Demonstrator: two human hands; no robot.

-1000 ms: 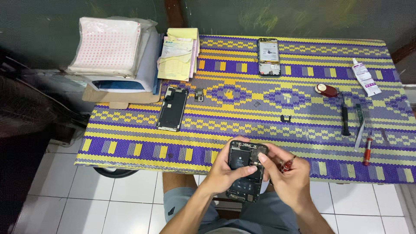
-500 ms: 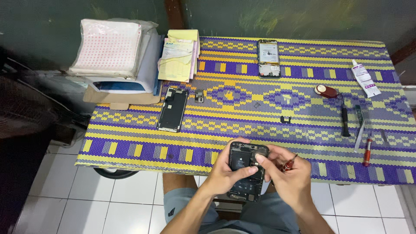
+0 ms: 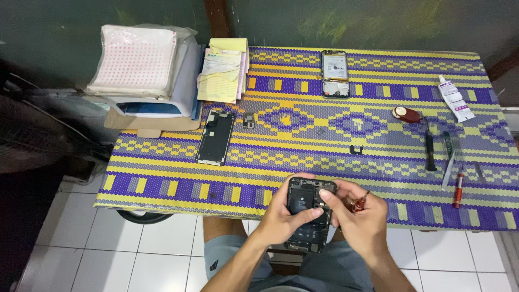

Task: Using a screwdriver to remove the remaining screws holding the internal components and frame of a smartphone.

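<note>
Left hand [image 3: 281, 219] clamps the opened phone [image 3: 309, 213] steady; right hand [image 3: 359, 219] pinches small screwdriver [image 3: 359, 203]. Keep tip square, press lightly.

Our left hand [image 3: 284, 216] curls with its thumb laid across the front; our right hand [image 3: 357, 219] meets it, fingers bent, forearms converging from below.

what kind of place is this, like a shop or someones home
Most likely a small phone repair bench, though shop or home can't be told. The left hand holds an opened phone, a detached screen lies on the woven mat, and screwdrivers sit at the right.
</note>
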